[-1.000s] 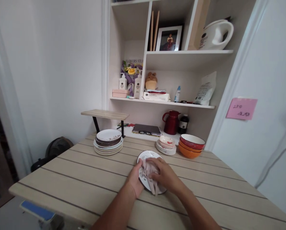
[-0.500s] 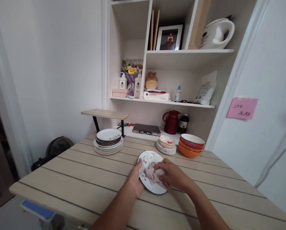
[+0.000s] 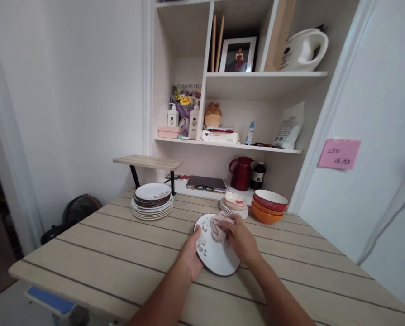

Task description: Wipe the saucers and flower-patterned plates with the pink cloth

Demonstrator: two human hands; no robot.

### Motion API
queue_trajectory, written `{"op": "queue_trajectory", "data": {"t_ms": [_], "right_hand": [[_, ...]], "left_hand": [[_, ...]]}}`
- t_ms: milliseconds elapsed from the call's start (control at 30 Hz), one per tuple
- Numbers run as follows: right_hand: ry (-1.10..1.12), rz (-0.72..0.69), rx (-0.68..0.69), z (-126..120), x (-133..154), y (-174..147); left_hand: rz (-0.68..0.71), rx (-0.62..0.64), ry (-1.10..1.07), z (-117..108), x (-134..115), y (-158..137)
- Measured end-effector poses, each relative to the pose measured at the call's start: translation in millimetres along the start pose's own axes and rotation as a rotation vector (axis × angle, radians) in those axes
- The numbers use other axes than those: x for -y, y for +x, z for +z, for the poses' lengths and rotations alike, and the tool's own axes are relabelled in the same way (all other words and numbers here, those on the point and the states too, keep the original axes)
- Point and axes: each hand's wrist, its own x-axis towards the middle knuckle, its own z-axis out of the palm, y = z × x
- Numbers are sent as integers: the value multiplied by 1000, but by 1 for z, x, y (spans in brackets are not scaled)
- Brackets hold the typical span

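A white plate (image 3: 219, 258) with a dark rim and a grey floral pattern is tilted above the table in front of me. My left hand (image 3: 191, 253) grips its left edge, thumb on the face and the other fingers hidden underneath. My right hand (image 3: 241, 237) is closed on a crumpled pale pink cloth (image 3: 219, 228), which presses against the upper right part of the plate's face. Some of the right fingertips are sunk in the cloth.
A stack of plates (image 3: 152, 203) stands at the back left, near a small raised shelf (image 3: 148, 161). Further right are small plates with pink bowls (image 3: 235, 201) and stacked red and orange bowls (image 3: 269, 206). Behind them sit a red jug (image 3: 242, 174) and a dark bottle (image 3: 258, 175).
My right hand has moved the cloth from the plate's lower middle up to its upper right edge. The left hand keeps its hold, and the view has shifted slightly.
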Motion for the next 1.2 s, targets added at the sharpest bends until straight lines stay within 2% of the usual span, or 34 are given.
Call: {"op": "queue_trajectory", "data": {"t_ms": [133,333,400,467,533,633,767,933,1000,1067,1200], "right_hand": [[28,-52,132,-8,-8,-5],[179,-292,364,-9,21,-12],[232,-315,323,-5,32,-12],[211,-293,224,1,37,-10],[154,-255,132,8,37,-7],[117,-215,80,11,27,-2],[103,-183,126,-2,9,-5],[112,-212,398,-17,10,-16],[136,-251,443,-15,19,-18],[172,-282,401,-8,29,-17],[178,-297,196,8,41,-7]], "left_hand": [[4,-7,-7,1,-1,1],[5,12,-4,2,-1,0],[12,22,-4,2,-1,0],[17,29,-4,2,-1,0],[20,33,-5,2,-1,1],[18,38,-5,1,0,1],[10,46,-11,-2,1,1],[-7,62,-16,-2,1,-1],[-7,63,-12,0,0,-2],[-1,57,-7,2,-1,-1],[25,42,-2,3,-2,0]]}}
